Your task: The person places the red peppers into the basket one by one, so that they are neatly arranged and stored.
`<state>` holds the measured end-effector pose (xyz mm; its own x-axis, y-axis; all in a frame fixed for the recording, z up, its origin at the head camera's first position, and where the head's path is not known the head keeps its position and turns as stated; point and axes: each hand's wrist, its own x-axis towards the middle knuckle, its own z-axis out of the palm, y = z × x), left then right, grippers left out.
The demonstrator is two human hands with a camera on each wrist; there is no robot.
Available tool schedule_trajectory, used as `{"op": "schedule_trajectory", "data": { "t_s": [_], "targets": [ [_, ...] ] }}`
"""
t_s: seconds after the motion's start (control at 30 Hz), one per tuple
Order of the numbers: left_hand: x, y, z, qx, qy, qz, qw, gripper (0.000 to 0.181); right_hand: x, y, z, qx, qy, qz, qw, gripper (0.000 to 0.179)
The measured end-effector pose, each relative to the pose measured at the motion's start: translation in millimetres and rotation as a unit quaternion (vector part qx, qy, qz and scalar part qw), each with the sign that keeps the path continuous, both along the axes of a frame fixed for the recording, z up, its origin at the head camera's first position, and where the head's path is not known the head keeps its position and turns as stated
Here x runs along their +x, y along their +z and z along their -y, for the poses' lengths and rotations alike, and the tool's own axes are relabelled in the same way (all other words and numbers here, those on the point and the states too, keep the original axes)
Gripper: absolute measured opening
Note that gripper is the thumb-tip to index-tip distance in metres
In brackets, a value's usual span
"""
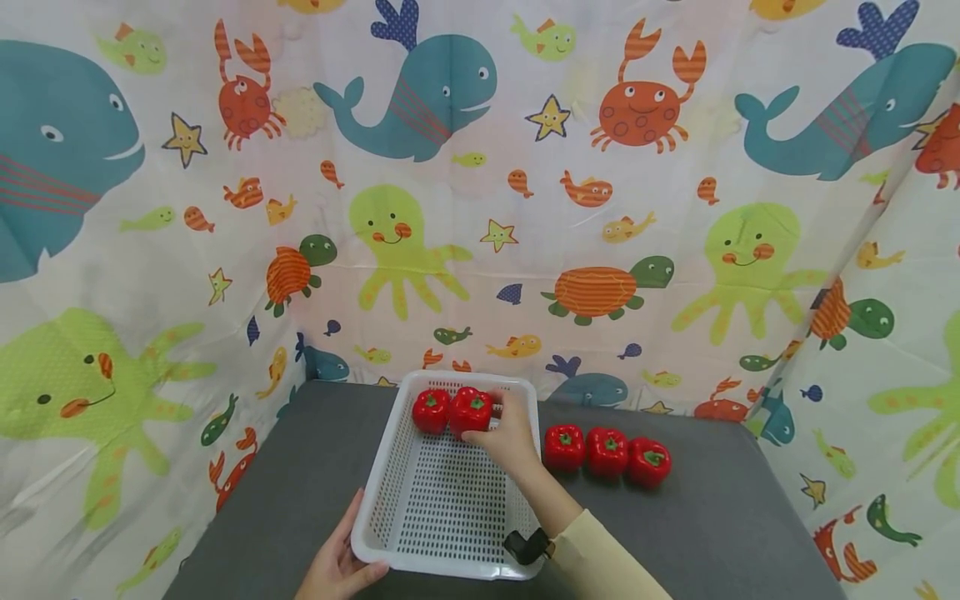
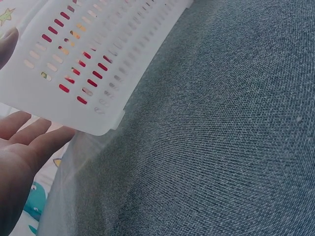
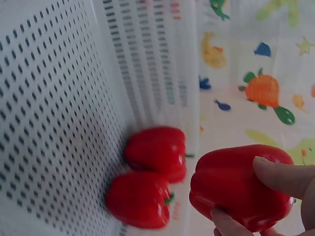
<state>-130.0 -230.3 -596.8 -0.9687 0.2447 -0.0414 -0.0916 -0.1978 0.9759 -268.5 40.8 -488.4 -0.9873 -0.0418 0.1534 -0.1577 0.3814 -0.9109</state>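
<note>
A white plastic basket [image 1: 420,533] with slotted walls stands on the dark tabletop. My right hand [image 1: 513,433] holds a red bell pepper [image 3: 241,187] between thumb and fingers, above the far end of the basket. Two more red bell peppers, one farther along [image 3: 156,152] and one nearer [image 3: 139,199], lie side by side inside; in the head view the held pepper appears to cover one of them. At the basket's near left corner is my left hand [image 1: 339,554], its thumb by the near rim and its straight fingers against the left side.
Right of the basket, three red bell peppers stand in a row: the left one [image 1: 564,447], the middle one [image 1: 607,452] and the right one [image 1: 648,462]. A curtain [image 1: 465,333] printed with sea animals closes off the back and both sides of the grey table [image 1: 720,517].
</note>
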Motion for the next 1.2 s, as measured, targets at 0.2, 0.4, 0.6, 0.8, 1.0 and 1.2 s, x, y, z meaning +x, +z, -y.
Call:
{"op": "schedule_trajectory", "data": {
  "t_s": [0.2, 0.4, 0.6, 0.8, 1.0, 1.2],
  "targets": [
    [0.0, 1.1, 1.1, -0.008, -0.005, -0.006, 0.9999, 0.106, -5.5, -7.9, 23, 0.027, 0.022, 0.012, 0.9993, 0.078],
    [-0.5, 3.8, -1.0, -0.009, -0.002, 0.001, 1.0000, 0.106, -12.5, -17.2, 37, 0.041, 0.035, 0.033, 0.9980, 0.080],
    [-0.3, 4.7, -2.0, -0.005, 0.014, 0.025, 0.9996, 0.108, -18.8, -31.3, 48, 0.060, 0.034, 0.061, 0.9958, 0.081],
    [0.3, 4.6, -2.5, 0.009, 0.013, 0.043, 0.9990, 0.109, -24.0, -47.1, 58, 0.065, 0.024, 0.093, 0.9932, 0.082],
    [1.1, 7.5, -4.5, 0.010, 0.015, 0.055, 0.9983, 0.108, -25.6, -54.4, 65, 0.080, 0.014, 0.095, 0.9922, 0.080],
    [1.6, 7.7, -3.0, 0.009, 0.012, 0.058, 0.9982, 0.108, -24.6, -55.7, 68, 0.099, 0.028, 0.099, 0.9897, 0.080]
  ]
}}
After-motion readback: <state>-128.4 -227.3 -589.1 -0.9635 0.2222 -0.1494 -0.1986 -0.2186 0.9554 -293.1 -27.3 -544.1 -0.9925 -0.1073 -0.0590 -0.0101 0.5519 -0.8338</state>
